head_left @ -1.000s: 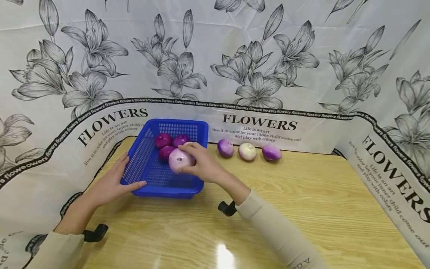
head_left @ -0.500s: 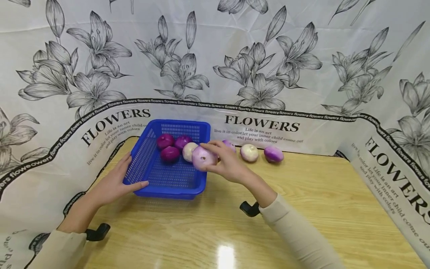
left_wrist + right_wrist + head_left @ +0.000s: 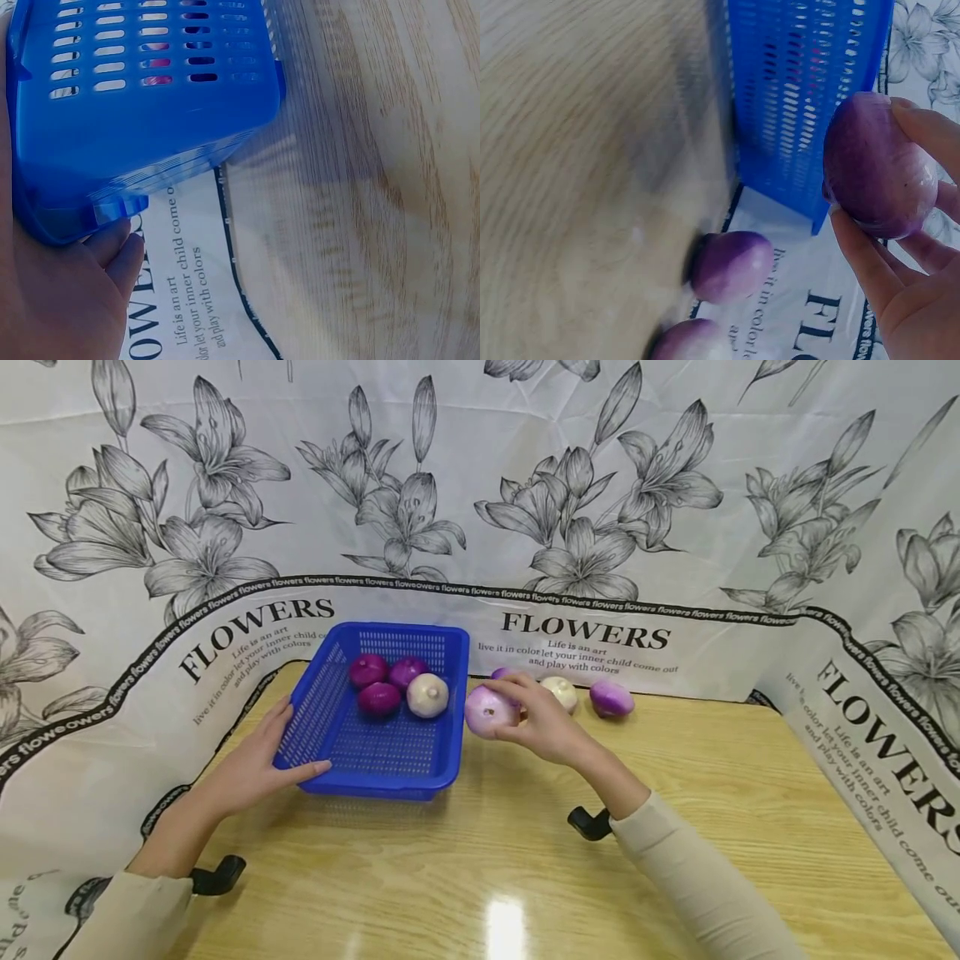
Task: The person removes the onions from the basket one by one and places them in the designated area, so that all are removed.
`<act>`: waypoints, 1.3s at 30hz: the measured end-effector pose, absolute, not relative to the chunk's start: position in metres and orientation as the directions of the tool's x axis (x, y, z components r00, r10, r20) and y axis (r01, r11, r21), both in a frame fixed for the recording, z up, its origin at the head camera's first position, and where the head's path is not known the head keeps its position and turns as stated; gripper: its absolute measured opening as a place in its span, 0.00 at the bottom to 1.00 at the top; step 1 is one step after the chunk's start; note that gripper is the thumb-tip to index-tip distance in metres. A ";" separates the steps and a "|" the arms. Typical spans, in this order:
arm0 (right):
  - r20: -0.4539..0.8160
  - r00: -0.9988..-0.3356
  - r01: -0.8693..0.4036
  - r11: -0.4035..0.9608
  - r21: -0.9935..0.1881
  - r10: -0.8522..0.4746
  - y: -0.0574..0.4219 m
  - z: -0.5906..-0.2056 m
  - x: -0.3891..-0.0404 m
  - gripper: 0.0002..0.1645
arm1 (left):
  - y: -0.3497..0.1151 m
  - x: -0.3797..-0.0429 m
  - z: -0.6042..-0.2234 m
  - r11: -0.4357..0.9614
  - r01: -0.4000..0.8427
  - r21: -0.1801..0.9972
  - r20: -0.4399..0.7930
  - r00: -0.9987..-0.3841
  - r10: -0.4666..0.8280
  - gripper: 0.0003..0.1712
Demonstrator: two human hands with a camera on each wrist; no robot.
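My right hand grips a pale purple onion between thumb and fingers, just outside the right rim of a blue plastic basket. The onion also shows in the right wrist view, held apart from the table. At the basket's left near corner, my left hand holds the rim, thumb along the near edge and fingers along the left side. Inside the basket lie a dark purple onion, a second purple onion, a third purple onion and a white onion.
Behind my right hand, a purple onion and a whitish onion are partly hidden; another purple onion lies to their right. They sit along the wooden table's back edge, against a flower-printed cloth.
My right hand has lifted the pale onion from the basket and carried it right, over the rim. The white onion inside is uncovered. My left hand stays at the basket corner.
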State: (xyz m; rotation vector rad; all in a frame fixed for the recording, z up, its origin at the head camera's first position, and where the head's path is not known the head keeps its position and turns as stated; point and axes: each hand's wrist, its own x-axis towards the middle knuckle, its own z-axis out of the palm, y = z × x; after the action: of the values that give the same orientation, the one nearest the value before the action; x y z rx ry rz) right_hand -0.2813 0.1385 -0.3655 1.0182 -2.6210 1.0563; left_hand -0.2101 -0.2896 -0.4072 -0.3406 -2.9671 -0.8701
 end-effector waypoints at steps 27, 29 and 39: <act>0.149 -0.789 -0.575 0.633 -0.519 -0.596 0.160 -0.420 -0.317 0.43 | -0.291 -0.210 -0.410 0.823 0.205 0.529 0.086 -0.978 0.188 0.69; 0.138 -0.782 -0.580 0.629 -0.518 -0.608 0.160 -0.422 -0.317 0.43 | -0.291 -0.210 -0.410 0.826 0.202 0.526 0.083 -0.979 0.187 0.69; 0.143 -0.780 -0.582 0.622 -0.523 -0.609 0.160 -0.424 -0.319 0.46 | -0.290 -0.209 -0.408 0.824 0.205 0.528 0.086 -0.978 0.189 0.69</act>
State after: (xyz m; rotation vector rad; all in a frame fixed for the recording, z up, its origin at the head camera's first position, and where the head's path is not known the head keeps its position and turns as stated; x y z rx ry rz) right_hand -0.3188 0.1603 -0.4239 1.0556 -2.8722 0.8995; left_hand -0.2091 -0.2898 -0.4077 -0.3209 -2.9720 -0.8653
